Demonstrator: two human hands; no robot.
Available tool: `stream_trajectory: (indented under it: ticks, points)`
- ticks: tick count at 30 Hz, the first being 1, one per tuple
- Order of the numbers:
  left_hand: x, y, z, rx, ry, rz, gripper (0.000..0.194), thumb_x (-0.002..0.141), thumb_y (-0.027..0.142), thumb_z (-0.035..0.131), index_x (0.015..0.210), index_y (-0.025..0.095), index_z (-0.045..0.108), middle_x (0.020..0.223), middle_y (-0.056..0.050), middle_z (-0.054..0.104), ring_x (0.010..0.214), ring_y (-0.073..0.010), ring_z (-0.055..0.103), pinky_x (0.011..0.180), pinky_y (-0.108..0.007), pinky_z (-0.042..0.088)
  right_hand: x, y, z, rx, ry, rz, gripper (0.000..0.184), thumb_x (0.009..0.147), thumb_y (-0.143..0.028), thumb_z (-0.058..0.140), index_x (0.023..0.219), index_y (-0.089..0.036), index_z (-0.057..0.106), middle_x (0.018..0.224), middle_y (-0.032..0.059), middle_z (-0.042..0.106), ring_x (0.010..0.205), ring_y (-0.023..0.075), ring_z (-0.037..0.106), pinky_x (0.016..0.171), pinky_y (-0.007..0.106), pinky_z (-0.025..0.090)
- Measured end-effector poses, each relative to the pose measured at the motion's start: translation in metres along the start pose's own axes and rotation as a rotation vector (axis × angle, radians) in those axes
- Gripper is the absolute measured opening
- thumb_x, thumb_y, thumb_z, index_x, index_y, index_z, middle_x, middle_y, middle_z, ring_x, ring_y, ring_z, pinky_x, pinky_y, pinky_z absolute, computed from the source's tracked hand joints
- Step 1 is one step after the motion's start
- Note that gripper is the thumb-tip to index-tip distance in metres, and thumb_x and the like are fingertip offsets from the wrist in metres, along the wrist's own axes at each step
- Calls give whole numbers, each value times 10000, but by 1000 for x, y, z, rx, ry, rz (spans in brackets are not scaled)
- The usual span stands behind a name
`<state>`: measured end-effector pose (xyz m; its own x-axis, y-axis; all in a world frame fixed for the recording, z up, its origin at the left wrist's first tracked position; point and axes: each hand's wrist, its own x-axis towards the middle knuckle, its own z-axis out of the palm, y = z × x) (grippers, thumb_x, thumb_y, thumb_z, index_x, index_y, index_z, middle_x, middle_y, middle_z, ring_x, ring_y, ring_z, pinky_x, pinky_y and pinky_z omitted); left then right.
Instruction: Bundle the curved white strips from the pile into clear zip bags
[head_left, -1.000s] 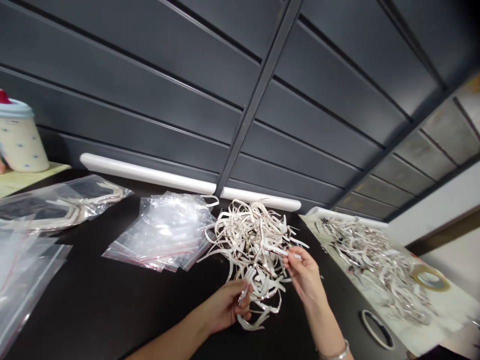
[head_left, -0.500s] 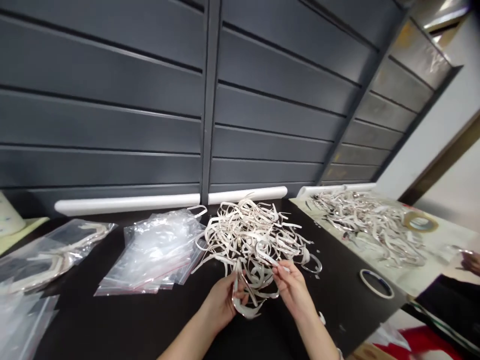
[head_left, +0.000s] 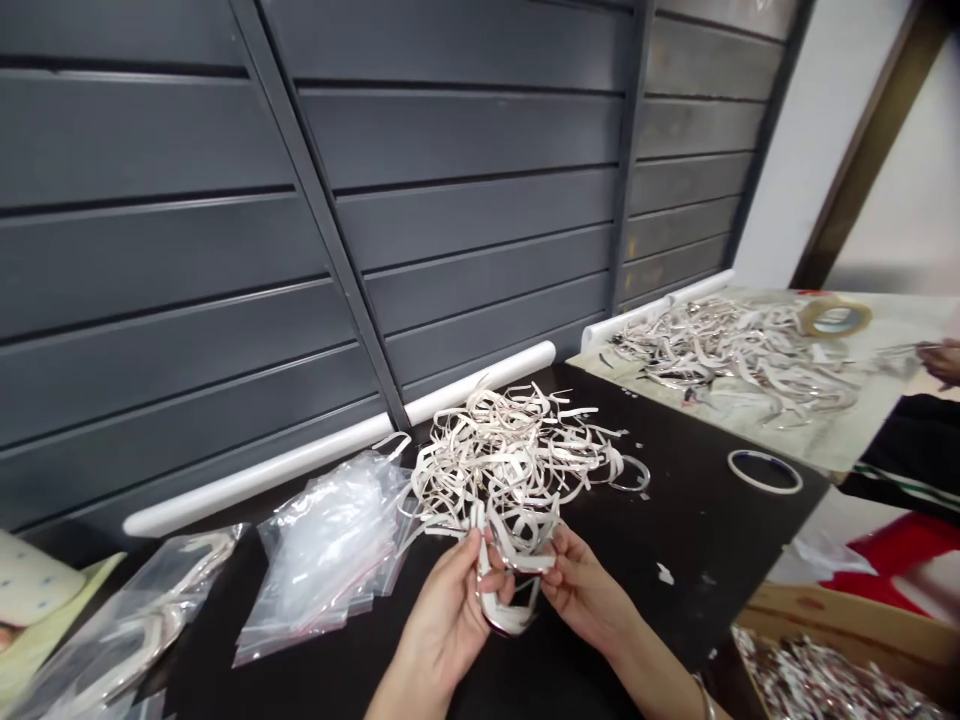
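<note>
My left hand (head_left: 447,612) and my right hand (head_left: 583,598) are close together at the front of a tangled pile of curled white-and-silver strips (head_left: 510,460). Both hands grip a looped bunch of these strips (head_left: 511,590), which still joins the pile. The strips look like thin foil-backed trimmings, but their exact material is hard to tell. The lower part of the bunch hangs between my hands, and my fingers hide parts of it.
A stack of clear zip bags (head_left: 330,560) lies left of the pile, and a bag of strips (head_left: 135,630) lies further left. A tape roll (head_left: 765,471) sits on the black table (head_left: 675,570). Right, a board (head_left: 735,360) holds more strips, and a co-worker's hand (head_left: 941,362) shows. A cardboard box (head_left: 825,670) holds silver scraps.
My view has swung, tilting the wall and bringing a cardboard box into view at lower right. My hands have come closer together, and the gripped strips have risen slightly from the pile.
</note>
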<state>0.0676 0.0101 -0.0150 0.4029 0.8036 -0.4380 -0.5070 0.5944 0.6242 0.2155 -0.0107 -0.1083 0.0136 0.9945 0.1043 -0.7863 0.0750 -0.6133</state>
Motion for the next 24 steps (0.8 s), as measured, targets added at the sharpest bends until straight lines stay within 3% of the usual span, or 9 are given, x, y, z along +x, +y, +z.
stream_trajectory:
  ticks: [2, 4, 8, 11, 16, 20, 24]
  points:
    - [-4, -1, 7, -4, 28, -86, 236, 908, 202, 442, 831, 76, 626, 580, -28, 578, 403, -64, 457, 466, -214, 435, -3, 0, 7, 59, -44, 46, 288, 581, -238, 839, 649, -180, 566, 600, -42, 604, 456, 49, 559, 463, 124, 460]
    - [-9, -2, 10, 24, 42, -66, 263, 918, 207, 411, 851, 80, 630, 562, -27, 575, 418, -83, 488, 484, -228, 456, -6, -1, 12, 63, -87, 79, 284, 568, -228, 847, 628, -166, 577, 594, -21, 624, 461, 64, 573, 457, 133, 443]
    - [-18, -2, 5, 30, -47, 47, 250, 896, 282, 476, 895, 95, 641, 625, -37, 598, 486, -92, 516, 605, -268, 499, -12, -4, 14, 3, -110, 85, 239, 604, -223, 828, 628, -148, 603, 619, 11, 650, 488, 74, 582, 488, 156, 441]
    - [-25, -1, 2, 39, -82, 95, 276, 840, 374, 563, 908, 118, 642, 668, -39, 602, 560, -116, 545, 604, -259, 483, -17, -1, 16, -7, -80, 94, 241, 604, -223, 827, 631, -149, 599, 626, 14, 661, 477, 73, 575, 483, 162, 432]
    - [-39, 7, 4, 168, -137, 235, 190, 741, 280, 696, 844, 145, 612, 590, 3, 563, 536, -102, 506, 529, -214, 413, -21, 8, 30, -120, -102, 132, 244, 610, -266, 818, 639, -144, 609, 643, 26, 666, 503, 83, 573, 502, 183, 436]
    - [-52, 26, 1, 196, -125, 367, 198, 771, 330, 662, 813, 159, 572, 468, 57, 465, 411, -67, 403, 501, -215, 394, -12, 7, 26, -349, -41, 33, 245, 676, -338, 755, 823, -175, 647, 796, 37, 673, 604, 108, 591, 537, 203, 448]
    - [-61, 46, -4, 171, -40, 542, 213, 783, 350, 648, 768, 165, 543, 418, 107, 354, 343, -20, 234, 465, -183, 346, 9, -4, 8, -864, 111, -153, 198, 720, -345, 670, 851, -199, 648, 773, 29, 656, 610, 140, 564, 540, 238, 447]
